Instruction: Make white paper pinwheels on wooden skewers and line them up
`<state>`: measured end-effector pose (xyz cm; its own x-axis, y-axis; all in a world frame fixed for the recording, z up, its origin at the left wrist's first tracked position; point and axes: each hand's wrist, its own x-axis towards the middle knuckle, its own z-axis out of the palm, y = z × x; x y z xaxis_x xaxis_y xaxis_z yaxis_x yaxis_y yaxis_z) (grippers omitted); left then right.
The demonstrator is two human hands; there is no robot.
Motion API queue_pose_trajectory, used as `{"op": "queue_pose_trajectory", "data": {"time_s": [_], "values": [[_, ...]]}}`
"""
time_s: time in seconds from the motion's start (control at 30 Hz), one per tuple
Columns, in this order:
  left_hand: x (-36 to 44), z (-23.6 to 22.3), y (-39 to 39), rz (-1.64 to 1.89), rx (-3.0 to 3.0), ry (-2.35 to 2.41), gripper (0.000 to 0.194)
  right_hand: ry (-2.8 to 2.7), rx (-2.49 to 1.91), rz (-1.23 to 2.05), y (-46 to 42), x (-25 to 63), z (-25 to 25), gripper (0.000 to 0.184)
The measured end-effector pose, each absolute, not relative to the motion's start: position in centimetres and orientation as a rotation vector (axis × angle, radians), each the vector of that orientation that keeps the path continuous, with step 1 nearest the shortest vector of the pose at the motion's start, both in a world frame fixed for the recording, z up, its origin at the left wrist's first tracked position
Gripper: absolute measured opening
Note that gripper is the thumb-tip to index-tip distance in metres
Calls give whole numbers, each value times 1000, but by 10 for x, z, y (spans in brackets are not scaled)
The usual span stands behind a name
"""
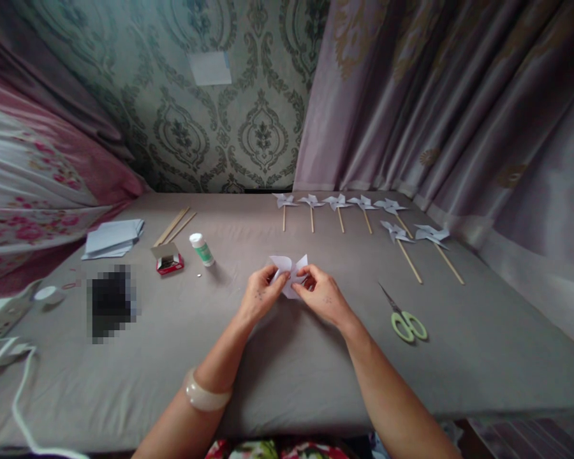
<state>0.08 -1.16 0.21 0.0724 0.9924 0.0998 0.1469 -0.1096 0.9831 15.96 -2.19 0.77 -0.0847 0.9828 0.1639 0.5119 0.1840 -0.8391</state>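
Note:
A white paper pinwheel (282,262), its points partly folded in toward the middle, is held just above the table's near centre. My left hand (263,290) grips its left side, thumb pressed near the middle. My right hand (324,293) pinches it from the right, thumb and fingertips close to the centre. The fingers cover much of the paper, and whether a pin is in it cannot be seen. Scissors (402,317) with light green handles lie to the right of my right hand. Up and left of my left hand stands a white and green glue bottle (201,250).
Several finished pinwheels on sticks (337,204) lie at the back right. At left are a small open red box (170,262), wooden sticks (175,224), stacked white paper (112,240), a blurred dark object (111,303) and a power strip (4,313) with a white cable (22,389).

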Motion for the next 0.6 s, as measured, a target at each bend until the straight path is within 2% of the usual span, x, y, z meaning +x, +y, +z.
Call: {"op": "queue_pose_trajectory", "data": {"time_s": [0.17,0.33,0.37,0.47,0.6], "values": [[1,6,-14,1141,1445,1242,31,-1593,-1390,849,-19,157,3,19],[4,11,-14,1243,1222,1199,38,-1129,-1177,1099,-16,151,7,61],[5,12,-15,1258,1185,1183,39,-1063,-1144,1182,-16,149,8,61],[9,13,-17,1279,1160,1156,40,-964,-1060,1401,-19,144,10,47],[13,6,-12,1259,1188,1187,38,-850,-1058,1500,-20,138,3,39]]}}
